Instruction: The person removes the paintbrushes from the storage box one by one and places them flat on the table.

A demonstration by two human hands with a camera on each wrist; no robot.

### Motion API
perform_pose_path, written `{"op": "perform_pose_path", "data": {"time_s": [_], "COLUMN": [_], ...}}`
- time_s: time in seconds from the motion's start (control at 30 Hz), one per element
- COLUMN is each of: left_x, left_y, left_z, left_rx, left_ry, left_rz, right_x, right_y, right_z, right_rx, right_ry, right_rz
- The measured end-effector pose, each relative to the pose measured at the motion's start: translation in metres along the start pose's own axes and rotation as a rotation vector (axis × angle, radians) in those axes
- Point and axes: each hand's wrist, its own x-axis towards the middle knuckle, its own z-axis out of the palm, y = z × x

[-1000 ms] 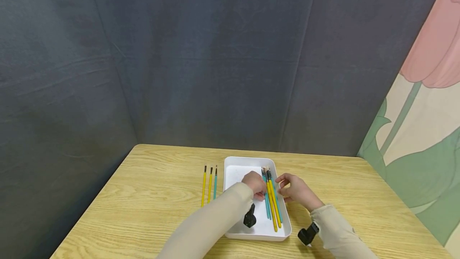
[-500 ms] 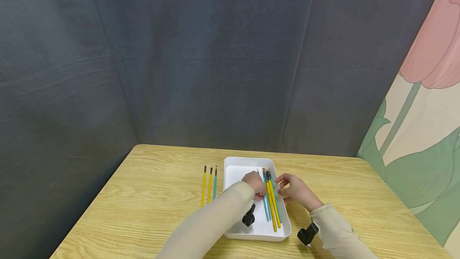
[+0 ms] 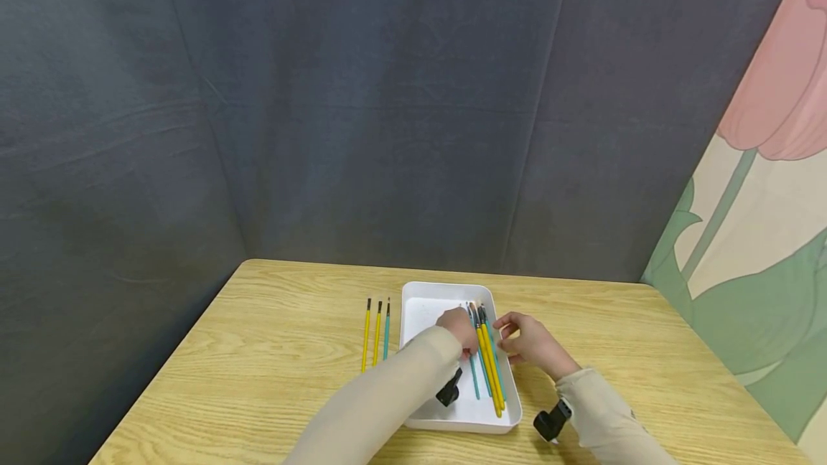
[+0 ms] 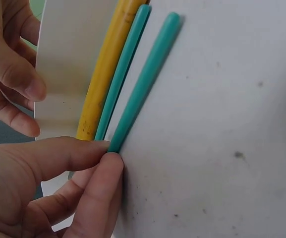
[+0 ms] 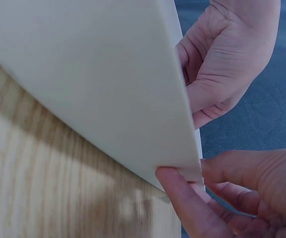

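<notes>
My left hand reaches into a white tray and pinches a teal paintbrush between thumb and fingertips. The brush's rounded handle end lies slightly apart from the others. Beside it are another teal paintbrush and yellow paintbrushes, bundled along the tray's right side. Bristle ends point to the far side; my left hand partly covers the held brush in the head view. My right hand grips the tray's right rim, one finger against the outer wall and the thumb at the edge.
Left of the tray, two yellow paintbrushes and one teal paintbrush lie side by side on the wooden table, partly behind the left sleeve. A dark curtain hangs behind the table.
The pinched teal paintbrush has shifted left, away from the bundle, and a gap has opened at its handle end. My right hand stays at the tray's rim.
</notes>
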Motion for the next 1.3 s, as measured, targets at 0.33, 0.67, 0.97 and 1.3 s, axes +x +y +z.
{"op": "perform_pose_path", "data": {"time_s": [0.33, 0.67, 0.97, 1.3], "left_x": [0.009, 0.024, 0.015, -0.012], "left_y": [0.0, -0.017, -0.017, -0.022], "left_z": [0.005, 0.006, -0.008, -0.037], "left_rx": [0.042, -0.152, -0.482, -0.716], "left_ry": [0.026, -0.005, -0.037, -0.175], "left_rz": [-0.022, -0.025, 0.025, 0.109], "right_x": [0.0, -0.002, 0.0, -0.001], "right_y": [0.001, 0.001, 0.003, -0.001], "right_z": [0.001, 0.002, 0.001, 0.0], "right_rx": [0.005, -0.004, 0.001, -0.025], "right_ry": [0.0, 0.006, -0.009, 0.005], "right_rz": [0.001, 0.006, -0.002, -0.001]}}
